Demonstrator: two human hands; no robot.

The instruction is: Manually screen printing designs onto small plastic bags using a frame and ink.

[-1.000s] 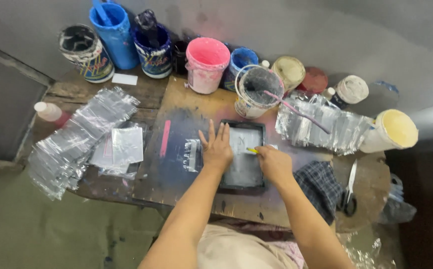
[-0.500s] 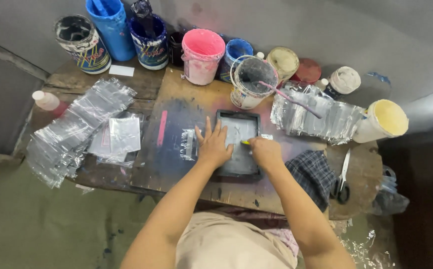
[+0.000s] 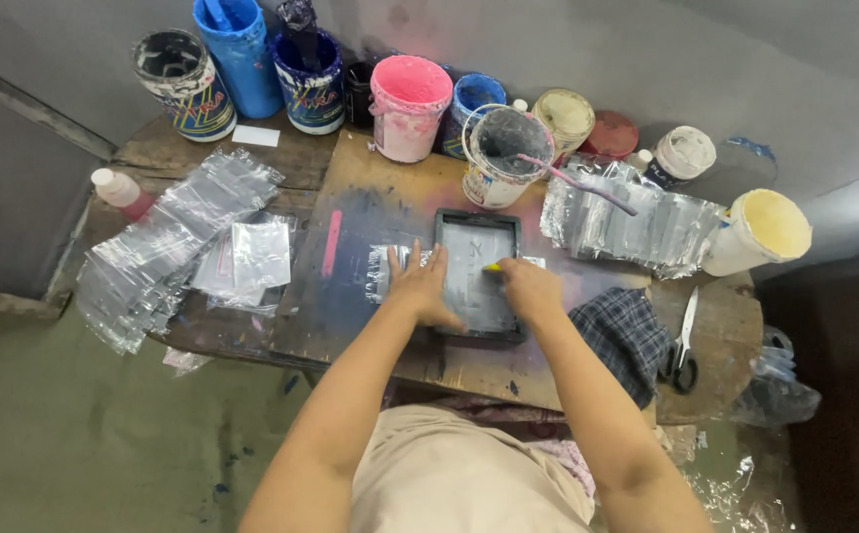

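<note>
Right hand [image 3: 530,288] conceals most of a small yellow tool [image 3: 492,267]; its kind cannot be determined. Left hand [image 3: 425,288] covers the dark frame's [image 3: 478,219] left edge. 2 rear paint buckets [image 3: 240,39] are cut off by the top edge. Blue bucket contents possibly a stirrer.

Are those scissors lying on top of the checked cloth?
No, the scissors lie on the bare wooden table just to the right of the checked cloth, near its edge rather than on it.

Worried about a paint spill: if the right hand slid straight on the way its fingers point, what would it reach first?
The right hand points up the dark screen frame toward the wall. Past the frame's far edge, the grey-smeared clear tub with a pink stick stands first in line, though depth is uncertain.
</note>
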